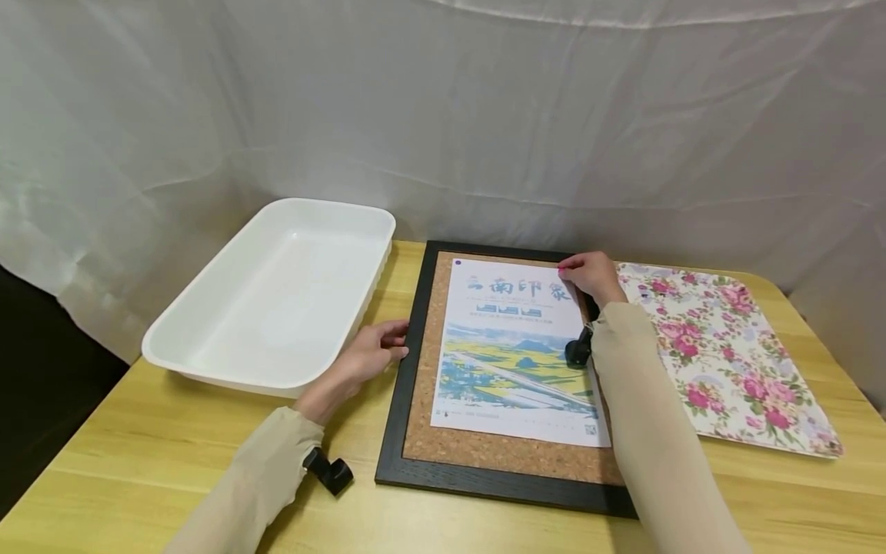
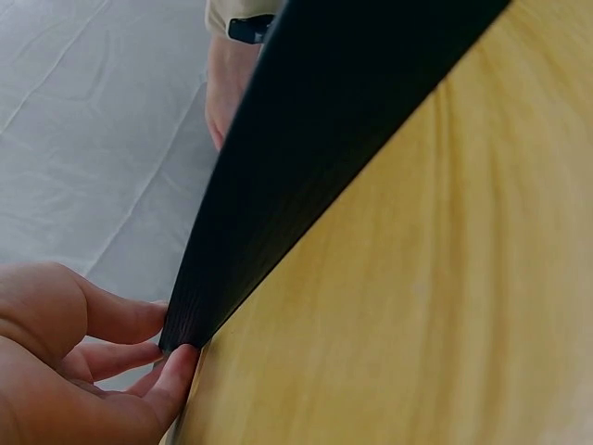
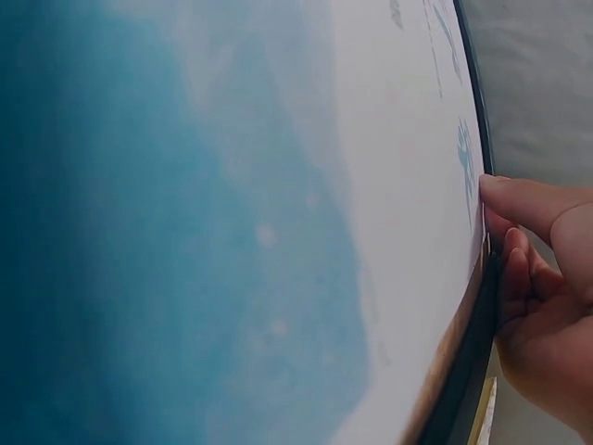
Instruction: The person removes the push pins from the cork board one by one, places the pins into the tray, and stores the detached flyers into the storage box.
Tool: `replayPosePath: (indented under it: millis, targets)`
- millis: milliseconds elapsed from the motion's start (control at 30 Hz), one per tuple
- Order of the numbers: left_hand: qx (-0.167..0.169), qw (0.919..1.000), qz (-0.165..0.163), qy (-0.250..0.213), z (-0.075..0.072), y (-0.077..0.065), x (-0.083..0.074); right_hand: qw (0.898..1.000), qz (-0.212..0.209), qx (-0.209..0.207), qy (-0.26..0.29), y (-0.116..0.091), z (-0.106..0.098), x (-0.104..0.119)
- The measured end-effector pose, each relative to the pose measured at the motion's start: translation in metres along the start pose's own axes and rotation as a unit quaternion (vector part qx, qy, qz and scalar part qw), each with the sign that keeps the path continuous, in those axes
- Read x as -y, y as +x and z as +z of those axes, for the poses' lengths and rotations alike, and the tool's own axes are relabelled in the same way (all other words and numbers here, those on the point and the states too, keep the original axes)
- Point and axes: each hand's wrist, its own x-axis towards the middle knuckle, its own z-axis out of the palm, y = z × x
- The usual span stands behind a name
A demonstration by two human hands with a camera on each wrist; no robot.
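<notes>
A cork board (image 1: 498, 454) with a black frame lies flat on the table. On it is a white poster (image 1: 512, 369) with a blue and yellow landscape and large blue characters. A small purple push pin (image 1: 457, 262) sits at the poster's upper left corner. At its upper right corner my right hand (image 1: 594, 278) pinches a small pink push pin (image 1: 561, 270), mostly covered by the fingers. My left hand (image 1: 371, 352) touches the outer left edge of the frame with thumb and fingertips; the left wrist view shows them against the black edge (image 2: 269, 185).
A deep white plastic tray (image 1: 249, 323) stands left of the board, close to my left forearm. To the right lies a flat floral-patterned board (image 1: 727, 362), with a few small dark dots near its upper left. A grey-white cloth (image 1: 443, 115) hangs behind the wooden table (image 1: 159, 438).
</notes>
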Motion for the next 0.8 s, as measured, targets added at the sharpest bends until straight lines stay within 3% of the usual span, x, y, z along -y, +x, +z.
replayPosePath:
  millis: [800]
  targets:
    - [0.001, 1.0000, 0.001, -0.006, -0.0004, 0.0001, -0.0001, 1.000, 0.019, 0.003, 0.022, -0.0030, -0.0015, 0.0052]
